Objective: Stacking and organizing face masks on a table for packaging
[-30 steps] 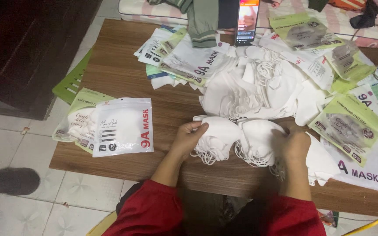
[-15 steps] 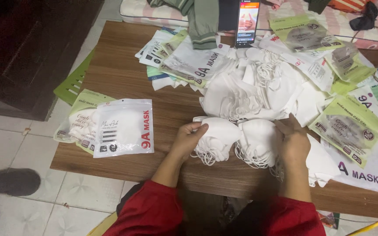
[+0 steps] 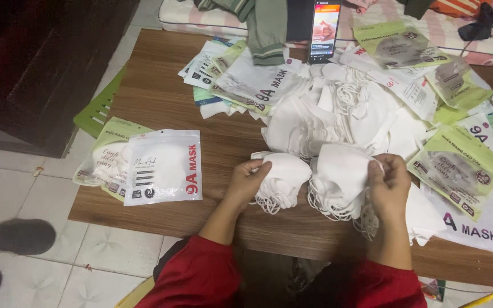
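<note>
Masks: my left hand [image 3: 247,181] grips one white stack [image 3: 283,177], right hand [image 3: 389,181] another [image 3: 340,179]; filled pouch [image 3: 164,166] lies unmoved since earlier.

A low wooden table [image 3: 161,108] carries white masks [image 3: 338,114], mask packets [image 3: 164,166] and a phone [image 3: 324,29].

Little has moved over the second. The right hand [image 3: 391,183] has lifted slightly and its fingers now pinch the top edge of the right mask stack [image 3: 340,181], where earlier it lay lower against the stack's side. The left hand [image 3: 247,181] has curled a little tighter on the left stack [image 3: 283,178]. The right stack seems marginally taller, though the view is too coarse to be certain.
</note>
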